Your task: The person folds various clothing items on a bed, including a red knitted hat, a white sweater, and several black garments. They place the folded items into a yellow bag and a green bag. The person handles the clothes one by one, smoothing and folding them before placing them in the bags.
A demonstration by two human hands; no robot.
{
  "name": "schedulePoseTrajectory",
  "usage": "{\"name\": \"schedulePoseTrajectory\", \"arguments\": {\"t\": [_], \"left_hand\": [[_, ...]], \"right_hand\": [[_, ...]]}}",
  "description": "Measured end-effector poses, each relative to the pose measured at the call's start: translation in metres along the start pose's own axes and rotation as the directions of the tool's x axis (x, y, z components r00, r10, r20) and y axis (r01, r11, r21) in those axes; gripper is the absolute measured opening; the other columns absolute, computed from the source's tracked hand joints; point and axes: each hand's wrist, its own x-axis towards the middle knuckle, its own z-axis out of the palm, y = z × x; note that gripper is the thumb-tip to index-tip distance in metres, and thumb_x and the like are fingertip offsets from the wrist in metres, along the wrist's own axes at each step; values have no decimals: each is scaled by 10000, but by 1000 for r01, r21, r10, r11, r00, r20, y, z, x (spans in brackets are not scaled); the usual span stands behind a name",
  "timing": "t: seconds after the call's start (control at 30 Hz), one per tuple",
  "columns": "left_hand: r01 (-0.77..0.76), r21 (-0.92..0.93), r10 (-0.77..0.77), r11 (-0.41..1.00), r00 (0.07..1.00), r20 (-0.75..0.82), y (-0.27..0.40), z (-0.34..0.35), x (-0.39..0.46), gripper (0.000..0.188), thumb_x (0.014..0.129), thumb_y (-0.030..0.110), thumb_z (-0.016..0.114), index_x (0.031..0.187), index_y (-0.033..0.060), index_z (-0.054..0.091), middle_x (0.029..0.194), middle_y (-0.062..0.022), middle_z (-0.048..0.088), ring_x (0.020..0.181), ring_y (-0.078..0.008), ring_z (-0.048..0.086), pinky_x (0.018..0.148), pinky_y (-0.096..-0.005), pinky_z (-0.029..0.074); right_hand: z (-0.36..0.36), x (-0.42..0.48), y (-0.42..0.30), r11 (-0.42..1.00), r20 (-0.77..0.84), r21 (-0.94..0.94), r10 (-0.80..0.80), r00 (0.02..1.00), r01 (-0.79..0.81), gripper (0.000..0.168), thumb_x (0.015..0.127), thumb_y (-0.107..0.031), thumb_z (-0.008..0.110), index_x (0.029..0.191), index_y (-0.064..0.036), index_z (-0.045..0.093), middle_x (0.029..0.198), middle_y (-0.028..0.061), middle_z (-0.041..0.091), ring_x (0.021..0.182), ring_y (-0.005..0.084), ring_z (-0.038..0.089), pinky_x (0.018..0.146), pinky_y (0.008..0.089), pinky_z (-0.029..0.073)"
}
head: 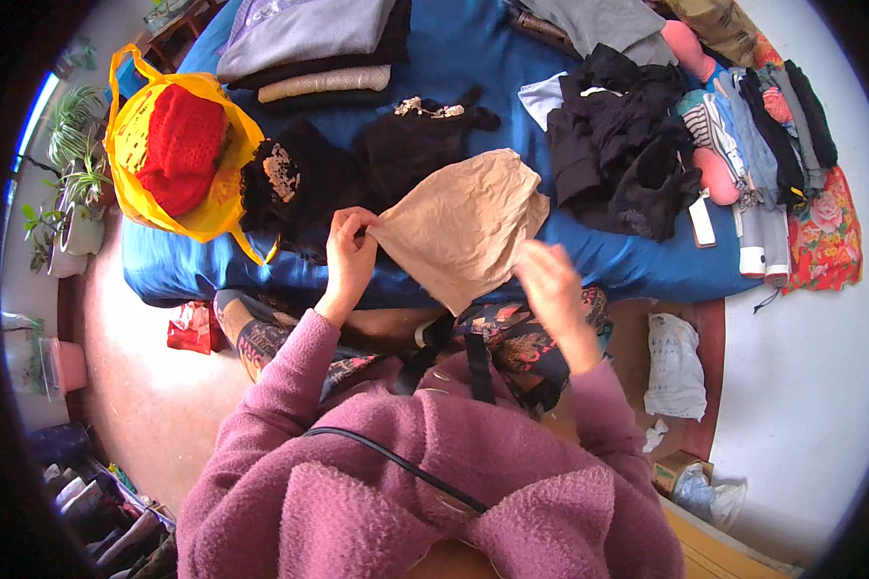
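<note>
A wrinkled piece of beige fabric (463, 217) is spread in front of me above the near edge of the bed. Its left corner is pinched between the thumb and fingers of my left hand (353, 246). At the fabric's right edge is my right hand (550, 279), blurred by motion; whether its fingers grip the cloth is unclear. Behind the fabric lie a black garment (420, 137) with pale lace trim and, farther left, another black garment (315, 174) with similar trim.
A yellow plastic bag (123, 170) holding a red knitted item (181, 148) stands left on the blue bedspread (463, 43). Folded clothes (311, 36) are stacked at the back. Rumpled black clothes (608, 137) lie right, beside rolled garments (756, 137). Below is a white bag (675, 365).
</note>
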Motion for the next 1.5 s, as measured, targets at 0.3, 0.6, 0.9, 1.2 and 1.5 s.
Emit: {"name": "schedulePoseTrajectory", "arguments": {"t": [0.3,0.6,0.9,1.2,1.5], "left_hand": [[-554,386,465,738,832,304,42,8,-10,401,635,-62,515,1010,60,587,1209,-162,470,1197,-376,388,994,-469,311],[-435,596,232,675,892,388,-6,6,-2,457,652,-37,528,1088,94,560,1249,-113,492,1237,-289,389,1016,-443,296],[-430,519,303,739,900,314,5,10,2,352,610,-37,558,936,75,630,1223,-117,514,1222,-316,402,1012,-454,299],[103,-246,54,964,828,559,116,19,-25,270,718,-57,430,920,-43,610,959,-68,585,941,-149,544,831,-251,415],[401,-362,-112,842,785,609,98,15,-13,163,852,87,522,943,-17,609,924,-41,618,846,-118,578,768,-264,462]], "right_hand": [[23,43,84,916,-31,-9,400,916,-400,298,776,-129,632,1055,-33,592,1000,111,604,781,262,587,744,347,472],[-10,-16,124,741,-97,302,650,754,-600,97,752,-74,670,814,-1,655,720,83,642,609,118,582,578,251,460],[-22,-1,67,900,-275,-164,350,895,-403,448,644,-175,747,1045,-56,589,1065,116,565,1008,305,504,828,379,424],[109,-19,-58,744,58,616,286,956,-260,610,658,-157,740,1202,-51,486,1155,185,519,1119,295,483,909,384,376],[32,-99,-26,138,252,885,662,706,-445,358,836,-125,559,1164,13,521,1083,95,589,994,155,536,882,292,414]]}}
